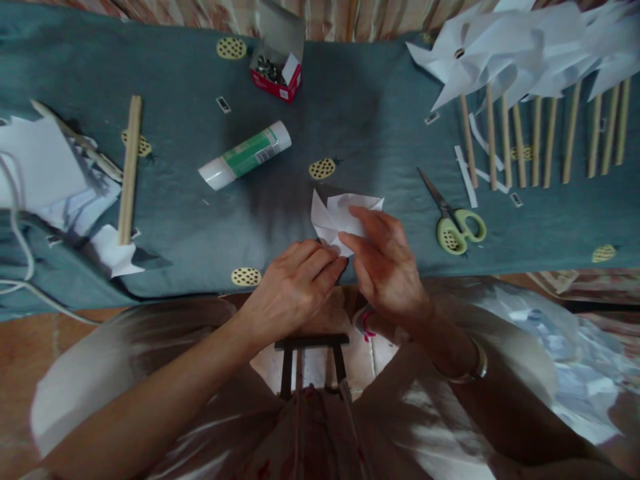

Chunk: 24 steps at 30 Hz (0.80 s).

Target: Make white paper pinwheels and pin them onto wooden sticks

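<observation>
A white folded paper pinwheel [345, 212] is between my two hands, close to the table's near edge. My left hand [300, 280] pinches its near corner, with the fingers pressed together. My right hand [387, 257] lies over the right side of the paper, its index finger and thumb bent toward the centre and touching it. Part of the paper is hidden under the right fingers. A glue stick [245, 155] with a green label lies beyond my left hand. Scissors [453, 220] with green handles rest to the right of my right hand.
Finished paper pinwheels [525, 50] on wooden sticks [537, 143] lie at the far right, near paper strips [466, 175]. A red box [277, 77] of metal fasteners stands open at the back. Paper sheets [43, 163], wooden sticks [131, 170] and a white cable [23, 240] are at left.
</observation>
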Motion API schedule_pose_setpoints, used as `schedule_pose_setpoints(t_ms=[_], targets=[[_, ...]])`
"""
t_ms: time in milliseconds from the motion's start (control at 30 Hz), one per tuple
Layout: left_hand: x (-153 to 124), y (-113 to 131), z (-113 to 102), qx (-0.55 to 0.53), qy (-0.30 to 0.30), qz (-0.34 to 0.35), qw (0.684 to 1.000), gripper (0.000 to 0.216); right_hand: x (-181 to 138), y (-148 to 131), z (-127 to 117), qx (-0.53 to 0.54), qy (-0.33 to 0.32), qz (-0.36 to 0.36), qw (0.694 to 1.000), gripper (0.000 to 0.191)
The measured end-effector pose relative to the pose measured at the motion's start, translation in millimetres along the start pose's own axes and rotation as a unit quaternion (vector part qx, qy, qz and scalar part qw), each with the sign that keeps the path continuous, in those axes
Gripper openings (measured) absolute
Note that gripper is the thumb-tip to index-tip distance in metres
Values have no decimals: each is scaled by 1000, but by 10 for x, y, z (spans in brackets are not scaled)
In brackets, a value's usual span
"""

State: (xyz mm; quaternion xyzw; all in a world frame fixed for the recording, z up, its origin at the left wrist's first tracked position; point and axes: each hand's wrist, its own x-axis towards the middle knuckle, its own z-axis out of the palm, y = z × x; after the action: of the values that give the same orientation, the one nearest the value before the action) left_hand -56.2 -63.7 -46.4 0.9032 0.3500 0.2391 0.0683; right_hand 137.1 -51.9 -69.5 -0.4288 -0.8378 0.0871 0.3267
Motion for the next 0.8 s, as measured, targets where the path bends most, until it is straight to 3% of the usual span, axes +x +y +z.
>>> schedule_pose_setpoints(t_ms=[267, 500, 800], targets=[[-7, -17, 14, -13, 6, -11, 1000, 16, -48, -53, 84, -26, 10, 0, 1000, 38], [-10, -46, 18, -7, -2, -5, 1000, 17, -30, -77, 108, -59, 9, -15, 998, 28], [12, -71, 36, 32, 12, 11, 999, 18, 28, 3, -53, 90, -14, 73, 993, 31]])
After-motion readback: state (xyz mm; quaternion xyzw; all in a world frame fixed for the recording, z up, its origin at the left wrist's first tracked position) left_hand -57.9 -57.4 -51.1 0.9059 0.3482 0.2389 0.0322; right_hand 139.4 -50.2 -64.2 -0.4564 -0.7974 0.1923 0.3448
